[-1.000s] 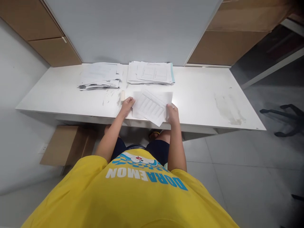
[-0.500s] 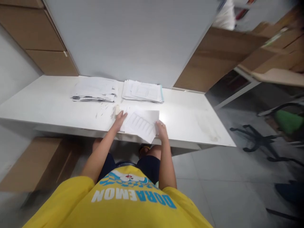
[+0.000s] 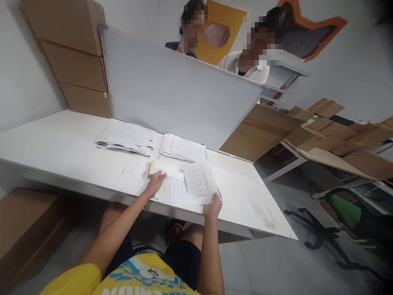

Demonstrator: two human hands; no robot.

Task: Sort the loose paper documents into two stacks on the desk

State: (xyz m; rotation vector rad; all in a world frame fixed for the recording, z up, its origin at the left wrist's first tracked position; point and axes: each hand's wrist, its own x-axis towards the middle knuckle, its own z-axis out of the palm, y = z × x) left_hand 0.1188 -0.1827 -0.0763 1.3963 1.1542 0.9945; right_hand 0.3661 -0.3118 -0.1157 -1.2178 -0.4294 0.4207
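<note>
A printed sheet of paper [image 3: 200, 180] with rows of lines is in my right hand [image 3: 214, 205], closed on its lower right corner. The sheet is tilted over the desk. Beneath it and to the left lies another printed sheet [image 3: 172, 191]. My left hand [image 3: 156, 183] is closed at the left edge of that lower sheet, thumb pointing right; the fingers underneath are partly hidden. Just beyond the left hand is a small cream-coloured block [image 3: 152, 168], its kind unclear. Farther back are a stack of papers [image 3: 184, 148] and a wider stack with dark edges [image 3: 125, 137].
The white desk [image 3: 239, 184] ends at a grey partition [image 3: 181, 98]. Cardboard boxes [image 3: 82, 67] stand at the left. Two people [image 3: 251, 73] are behind the partition. Dark marks [image 3: 132, 162] dot the desk. An office chair [image 3: 325, 227] stands on the right.
The view has tipped up, bringing the people behind the partition into sight. My right hand has turned the printed sheet more upright and slid down to its lower corner. The left hand stays beside the block.
</note>
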